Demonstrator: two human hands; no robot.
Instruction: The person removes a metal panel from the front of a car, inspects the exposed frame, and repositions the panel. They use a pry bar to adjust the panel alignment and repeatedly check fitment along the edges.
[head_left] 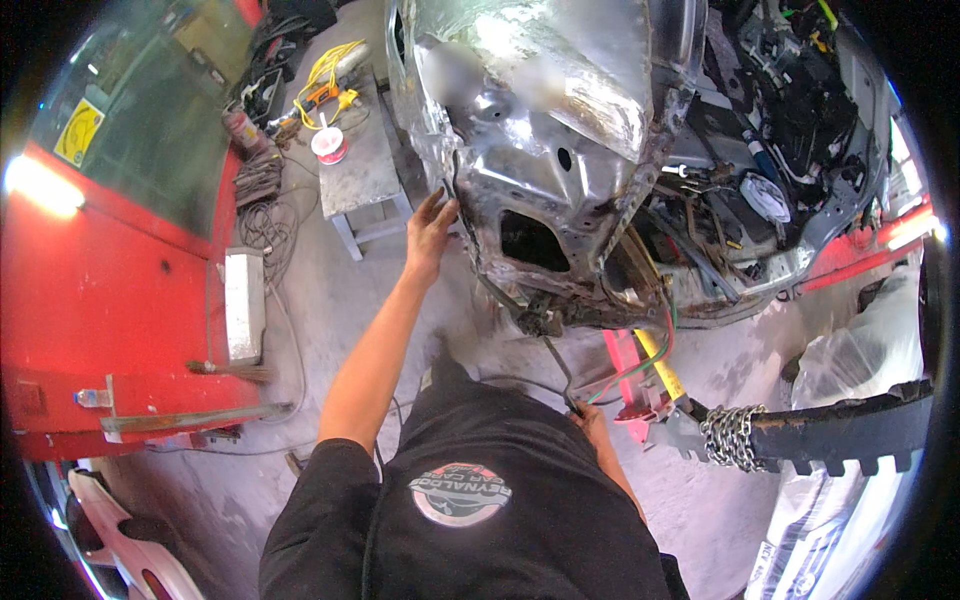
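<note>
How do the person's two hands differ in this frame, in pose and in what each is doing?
The left hand is raised, arm stretched out, fingers spread against the edge of the bare metal car body; the right hand is low, close to the torso, mostly hidden. The left hand is open and holds nothing; the right hand is closed around the end of a thin bent rod. Both are bare.

Open floor [320, 300] centre-left gives a lane between red car [110, 300] at left and stripped car body [560, 150] upper centre. Small tabletop [362, 165] blocks upper end. Lower right is tight: chain [732, 436], black beam [850, 430], red frame [632, 385], hoses.
</note>
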